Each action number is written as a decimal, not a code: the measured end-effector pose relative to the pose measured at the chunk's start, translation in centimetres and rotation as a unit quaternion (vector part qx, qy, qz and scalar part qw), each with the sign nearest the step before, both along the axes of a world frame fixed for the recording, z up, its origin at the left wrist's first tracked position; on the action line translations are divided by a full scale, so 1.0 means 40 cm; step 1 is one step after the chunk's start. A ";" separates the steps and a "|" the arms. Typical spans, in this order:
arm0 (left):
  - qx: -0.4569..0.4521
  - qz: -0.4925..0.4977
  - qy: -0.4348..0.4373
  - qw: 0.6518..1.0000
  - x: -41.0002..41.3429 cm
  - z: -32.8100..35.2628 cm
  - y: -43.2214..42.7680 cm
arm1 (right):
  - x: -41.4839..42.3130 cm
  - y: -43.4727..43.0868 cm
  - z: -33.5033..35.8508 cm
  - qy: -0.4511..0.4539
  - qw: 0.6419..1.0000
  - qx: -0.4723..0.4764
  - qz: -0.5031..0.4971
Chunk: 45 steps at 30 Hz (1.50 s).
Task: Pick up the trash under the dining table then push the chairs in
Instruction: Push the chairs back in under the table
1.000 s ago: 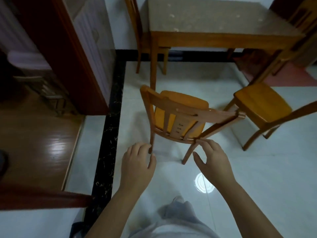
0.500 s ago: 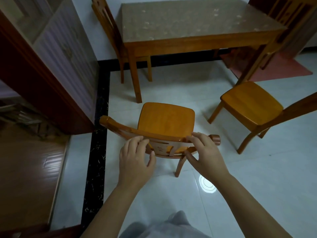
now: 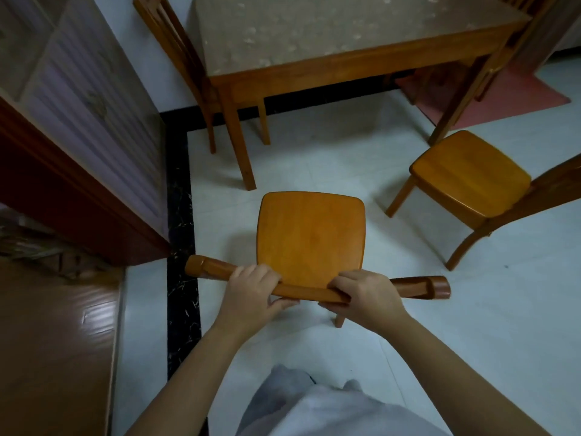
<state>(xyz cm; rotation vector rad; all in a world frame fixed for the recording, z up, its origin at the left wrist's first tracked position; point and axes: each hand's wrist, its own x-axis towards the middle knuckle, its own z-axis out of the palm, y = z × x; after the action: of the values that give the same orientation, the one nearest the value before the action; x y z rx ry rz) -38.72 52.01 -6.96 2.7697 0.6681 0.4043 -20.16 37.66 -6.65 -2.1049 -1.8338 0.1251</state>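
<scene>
A wooden chair (image 3: 310, 234) stands right in front of me, its seat facing the dining table (image 3: 330, 36). My left hand (image 3: 250, 292) grips the top rail of the chair's back left of centre. My right hand (image 3: 366, 294) grips the same rail right of centre. The chair stands a short way back from the table's near leg. A second wooden chair (image 3: 471, 180) stands pulled out at the right. No trash shows on the white floor under the table.
A third chair (image 3: 176, 58) sits tucked at the table's left side. A dark wooden door frame and cabinet (image 3: 78, 152) stand close on the left. A black floor border (image 3: 180, 247) runs along there. A red mat (image 3: 490, 92) lies beyond the table.
My hands went from hovering behind the chair to gripping its top rail. The view has moved forward and over the chair, so I look down on the seat.
</scene>
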 end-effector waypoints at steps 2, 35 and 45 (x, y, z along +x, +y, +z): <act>0.001 -0.016 -0.040 0.999 0.015 -0.016 0.018 | 0.016 0.005 -0.006 -0.006 1.000 0.019 0.004; 0.020 0.023 -0.109 0.994 0.432 -0.021 0.400 | 0.474 0.435 -0.041 -0.049 0.996 0.046 0.052; 0.023 0.048 -0.109 0.993 0.641 -0.017 0.511 | 0.699 0.571 -0.032 -0.058 0.991 0.073 0.092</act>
<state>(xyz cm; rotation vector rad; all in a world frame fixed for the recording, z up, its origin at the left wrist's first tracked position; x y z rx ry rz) -13.10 72.46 -7.63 2.6897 0.7470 0.7378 7.79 60.50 -7.92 -1.8777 -2.0373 -0.0873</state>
